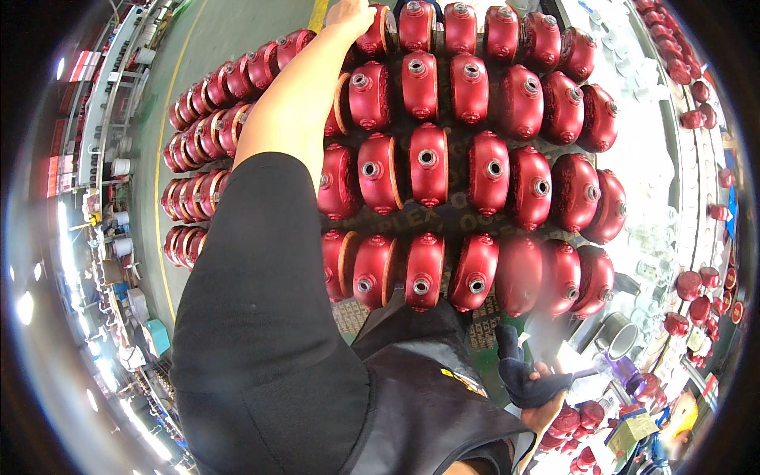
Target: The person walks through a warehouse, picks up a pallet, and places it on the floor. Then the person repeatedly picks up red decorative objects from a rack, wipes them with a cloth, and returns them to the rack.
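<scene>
Shiny red round metal vessels [428,162], many with a silver fitting, stand on edge in rows before me. Orange-brown rims show on some. My left arm, in a black short sleeve, reaches across them to the far side. There my left hand [350,16] is closed against the left side of a red vessel [378,36] in the farthest row; its fingertips are partly hidden. Low on the right, my right hand [541,408] is closed round a dark cloth [522,380], which hangs in folds beside my black apron [435,388].
Printed dark sheeting [483,226] lies under the rows. A green floor [229,32] with yellow lines runs along the left. To the right are a metal pot [616,336], a purple object [627,374] and more red parts [566,423]. A long line of red parts [689,285] stands farther right.
</scene>
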Demonstrator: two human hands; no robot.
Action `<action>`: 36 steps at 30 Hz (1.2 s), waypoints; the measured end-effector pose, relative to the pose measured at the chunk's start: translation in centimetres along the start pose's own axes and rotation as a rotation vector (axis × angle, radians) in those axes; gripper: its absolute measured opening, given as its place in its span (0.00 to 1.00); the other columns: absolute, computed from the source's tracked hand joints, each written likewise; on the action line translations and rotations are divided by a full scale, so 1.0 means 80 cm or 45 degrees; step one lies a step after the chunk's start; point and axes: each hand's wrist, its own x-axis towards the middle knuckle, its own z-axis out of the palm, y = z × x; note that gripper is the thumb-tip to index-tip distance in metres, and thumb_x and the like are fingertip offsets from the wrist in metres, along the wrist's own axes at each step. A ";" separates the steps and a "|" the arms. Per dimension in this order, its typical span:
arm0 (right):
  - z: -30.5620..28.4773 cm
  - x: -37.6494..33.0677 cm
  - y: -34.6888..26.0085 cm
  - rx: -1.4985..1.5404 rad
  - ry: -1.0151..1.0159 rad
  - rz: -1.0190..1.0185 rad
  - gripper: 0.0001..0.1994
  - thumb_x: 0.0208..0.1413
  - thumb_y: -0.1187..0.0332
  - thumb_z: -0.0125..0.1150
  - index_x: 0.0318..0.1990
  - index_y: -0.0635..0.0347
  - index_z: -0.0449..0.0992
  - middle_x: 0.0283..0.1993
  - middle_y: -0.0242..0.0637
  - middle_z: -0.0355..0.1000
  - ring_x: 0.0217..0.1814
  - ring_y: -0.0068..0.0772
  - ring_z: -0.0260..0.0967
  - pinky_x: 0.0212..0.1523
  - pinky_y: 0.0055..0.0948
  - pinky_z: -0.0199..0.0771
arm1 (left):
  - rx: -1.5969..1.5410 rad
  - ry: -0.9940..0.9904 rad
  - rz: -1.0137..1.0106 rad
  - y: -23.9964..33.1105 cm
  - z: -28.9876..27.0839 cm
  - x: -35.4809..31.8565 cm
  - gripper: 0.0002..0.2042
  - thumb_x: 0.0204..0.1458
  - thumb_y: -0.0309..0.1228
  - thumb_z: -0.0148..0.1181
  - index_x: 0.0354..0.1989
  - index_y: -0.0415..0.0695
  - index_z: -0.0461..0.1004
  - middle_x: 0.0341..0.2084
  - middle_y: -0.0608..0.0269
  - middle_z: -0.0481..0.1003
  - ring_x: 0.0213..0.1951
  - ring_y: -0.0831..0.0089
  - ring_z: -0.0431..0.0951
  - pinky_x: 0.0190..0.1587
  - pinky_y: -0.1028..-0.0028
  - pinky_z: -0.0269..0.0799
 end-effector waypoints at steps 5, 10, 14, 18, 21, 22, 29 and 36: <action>0.007 0.002 0.004 -0.027 -0.011 -0.015 0.30 0.65 0.47 0.44 0.62 0.66 0.61 0.47 0.51 0.73 0.40 0.35 0.72 0.44 0.33 0.76 | 0.131 0.067 0.289 0.024 -0.015 0.001 0.16 0.53 0.44 0.55 0.40 0.43 0.77 0.43 0.45 0.73 0.50 0.53 0.73 0.51 0.59 0.70; 0.012 0.003 0.006 -0.042 -0.049 -0.017 0.32 0.64 0.46 0.46 0.62 0.66 0.61 0.46 0.51 0.73 0.40 0.36 0.72 0.43 0.32 0.76 | -0.238 -0.080 0.193 0.092 0.006 0.002 0.20 0.53 0.48 0.55 0.43 0.44 0.72 0.42 0.42 0.74 0.45 0.44 0.75 0.46 0.52 0.72; 0.010 -0.005 0.005 0.010 -0.050 -0.039 0.32 0.63 0.46 0.47 0.61 0.67 0.61 0.45 0.52 0.74 0.39 0.36 0.73 0.42 0.31 0.76 | -0.264 -0.017 0.055 0.096 0.030 0.016 0.18 0.53 0.46 0.56 0.41 0.44 0.71 0.41 0.45 0.75 0.44 0.46 0.76 0.45 0.52 0.72; 0.003 -0.010 0.010 0.028 -0.017 -0.069 0.33 0.62 0.46 0.49 0.61 0.69 0.62 0.44 0.52 0.74 0.37 0.36 0.74 0.41 0.30 0.77 | -0.208 0.113 -0.004 0.079 0.036 0.020 0.14 0.52 0.42 0.58 0.38 0.43 0.72 0.38 0.47 0.75 0.42 0.47 0.76 0.44 0.53 0.72; 0.001 -0.013 0.010 -0.047 -0.105 -0.081 0.31 0.64 0.47 0.47 0.62 0.66 0.60 0.44 0.49 0.73 0.38 0.34 0.71 0.43 0.30 0.75 | -0.316 0.326 0.171 0.061 0.005 0.020 0.12 0.50 0.40 0.58 0.33 0.43 0.73 0.36 0.47 0.74 0.40 0.49 0.75 0.44 0.56 0.71; 0.001 -0.014 0.008 -0.085 -0.159 -0.083 0.31 0.64 0.48 0.45 0.63 0.65 0.60 0.44 0.47 0.72 0.39 0.33 0.70 0.44 0.30 0.75 | -0.296 0.363 0.229 0.056 -0.015 0.021 0.13 0.50 0.40 0.58 0.32 0.42 0.73 0.36 0.47 0.74 0.39 0.50 0.75 0.44 0.57 0.71; 0.040 -0.015 -0.015 -0.218 -0.320 -0.173 0.42 0.51 0.38 0.57 0.61 0.68 0.62 0.41 0.51 0.73 0.37 0.33 0.72 0.39 0.27 0.74 | -0.662 0.465 0.358 0.077 -0.174 -0.038 0.12 0.54 0.37 0.59 0.37 0.40 0.74 0.32 0.61 0.76 0.33 0.70 0.74 0.37 0.71 0.69; 0.090 -0.013 -0.045 -0.037 -0.499 -0.273 0.36 0.58 0.45 0.55 0.64 0.65 0.59 0.51 0.47 0.69 0.48 0.35 0.70 0.49 0.36 0.74 | -1.533 0.076 0.221 0.189 -0.262 -0.194 0.07 0.58 0.30 0.58 0.37 0.40 0.73 0.26 0.71 0.73 0.22 0.88 0.65 0.24 0.86 0.59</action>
